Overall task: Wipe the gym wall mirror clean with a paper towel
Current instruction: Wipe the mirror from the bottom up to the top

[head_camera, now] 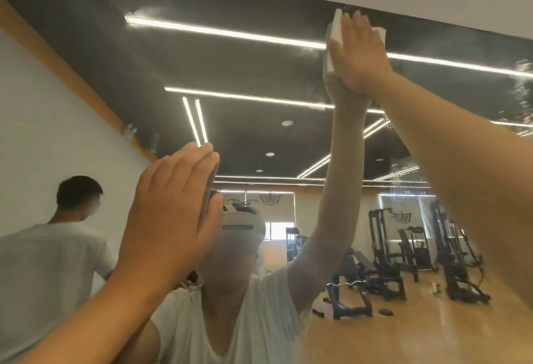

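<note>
Right hand (pixel 357 55): fingers straight, palm pressing the folded white paper towel (pixel 335 27) flat against the mirror (pixel 245 69), just below the mirror's top edge. Left hand (pixel 170 213): fingers straight and together, resting on the mirror lower down, holding nothing.

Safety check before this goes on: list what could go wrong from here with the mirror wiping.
1. The right hand presses the paper towel flat against the mirror near its top edge with straight fingers, not gripping it; the towel could slip free and drop.
2. The bare left hand seems to rest on the glass lower down and may leave prints.
3. The droplets at the right are unwiped and may dry into streaks.
</note>
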